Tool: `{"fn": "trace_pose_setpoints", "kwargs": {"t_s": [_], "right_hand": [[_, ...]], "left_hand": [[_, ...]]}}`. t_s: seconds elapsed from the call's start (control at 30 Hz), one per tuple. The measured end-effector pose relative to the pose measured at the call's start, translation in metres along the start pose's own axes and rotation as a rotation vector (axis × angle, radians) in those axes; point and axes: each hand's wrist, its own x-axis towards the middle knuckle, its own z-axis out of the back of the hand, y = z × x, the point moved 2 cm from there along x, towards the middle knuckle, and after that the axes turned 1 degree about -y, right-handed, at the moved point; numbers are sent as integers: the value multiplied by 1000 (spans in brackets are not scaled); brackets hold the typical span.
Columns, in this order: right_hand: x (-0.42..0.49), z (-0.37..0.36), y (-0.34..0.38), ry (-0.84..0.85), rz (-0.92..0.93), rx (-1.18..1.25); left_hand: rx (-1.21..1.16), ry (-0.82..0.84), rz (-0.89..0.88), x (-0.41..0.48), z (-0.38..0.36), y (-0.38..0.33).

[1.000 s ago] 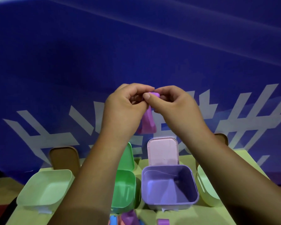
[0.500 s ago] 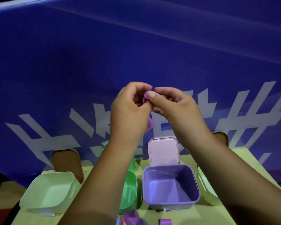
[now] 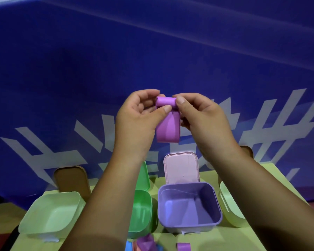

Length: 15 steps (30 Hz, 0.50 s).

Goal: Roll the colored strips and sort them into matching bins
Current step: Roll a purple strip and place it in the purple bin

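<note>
Two hands are raised above the table (image 3: 243,238), in front of a blue backdrop (image 3: 152,51) with white markings.

One purple strip (image 3: 168,129) is held between them, well above the bins; its top end is wound into a short roll lying crosswise; the rest hangs straight down as a flat tail.

Left hand (image 3: 140,120): thumb and curled fingers pinch the roll's left end; the thumb lies across the front. Right hand (image 3: 205,120): thumb and forefinger pinch the roll's right end; the other fingers are curled behind.

Bins: four counted, all open, in a row on the table:
- one pale green bin (image 3: 51,212) at far left
- one green bin (image 3: 141,211), partly behind the left forearm
- one purple bin (image 3: 188,203), below the held strip
- one pale yellow-green bin (image 3: 230,209) at right, largely behind the right forearm

Lids: four counted, standing upright behind the bins:
- one brown lid (image 3: 71,180) at left
- one green lid (image 3: 143,176)
- one pink lid (image 3: 181,167), touching the purple bin's back rim
- a second brown lid (image 3: 246,151), only a sliver showing past the right wrist

Loose pieces lie at the bottom edge, cut off by the frame: one crumpled purple piece (image 3: 146,244); one small purple piece (image 3: 183,247); one blue piece (image 3: 128,248); the full count cannot be told.
</note>
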Motion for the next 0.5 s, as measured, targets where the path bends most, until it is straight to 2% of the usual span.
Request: {"fn": "trace_pose_setpoints", "kwargs": {"t_s": [0.13, 0.3, 0.5], "right_hand": [[2, 0, -1, -9, 32, -15], [2, 0, -2, -2, 60, -18], [2, -1, -2, 45, -19, 52]], "left_hand": [[-29, 3, 42, 3, 3, 2], [44, -6, 47, 6, 8, 6], [81, 12, 0, 8, 9, 5]]}}
